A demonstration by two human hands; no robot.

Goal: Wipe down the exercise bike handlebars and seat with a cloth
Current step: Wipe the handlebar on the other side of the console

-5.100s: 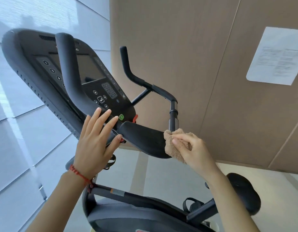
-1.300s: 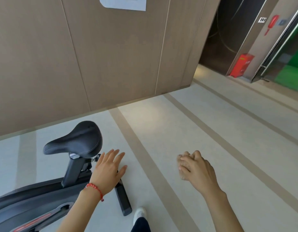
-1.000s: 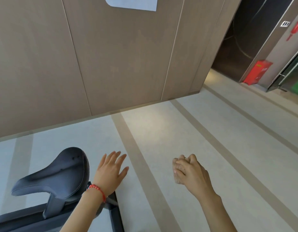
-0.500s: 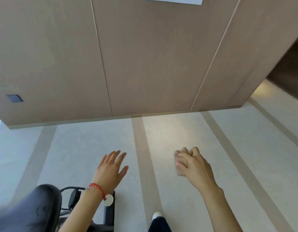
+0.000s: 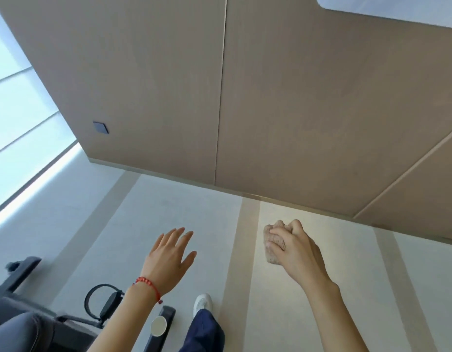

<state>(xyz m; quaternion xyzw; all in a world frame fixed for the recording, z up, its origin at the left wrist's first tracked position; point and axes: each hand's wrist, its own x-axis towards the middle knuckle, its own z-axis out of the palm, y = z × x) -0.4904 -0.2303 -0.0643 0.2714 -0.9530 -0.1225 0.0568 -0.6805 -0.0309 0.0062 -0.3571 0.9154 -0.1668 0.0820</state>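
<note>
My right hand (image 5: 299,252) grips a bunched tan cloth (image 5: 271,246) in the air over the floor, at centre right. To its left my left hand (image 5: 169,257) hovers with straight, spread fingers, holding nothing; a red bead bracelet sits on its wrist. Only the lower left corner shows the exercise bike: the black seat (image 5: 19,334) at the bottom edge, a pedal with its strap (image 5: 103,304) and the black base bar (image 5: 160,329). Both hands are to the right of the seat and apart from it. The handlebars are out of view.
A tan panelled wall (image 5: 270,97) stands ahead, with a small dark plate (image 5: 100,127) on it and a sheet of paper (image 5: 387,8) at the top right. Bright window panels (image 5: 16,123) fill the left. My white shoe (image 5: 202,302) and blue trouser leg stand on the pale striped floor.
The view has swung left and down over the last second. The seat slid to the bottom left corner, the pedal and base bar came into sight. Both hands kept their poses.
</note>
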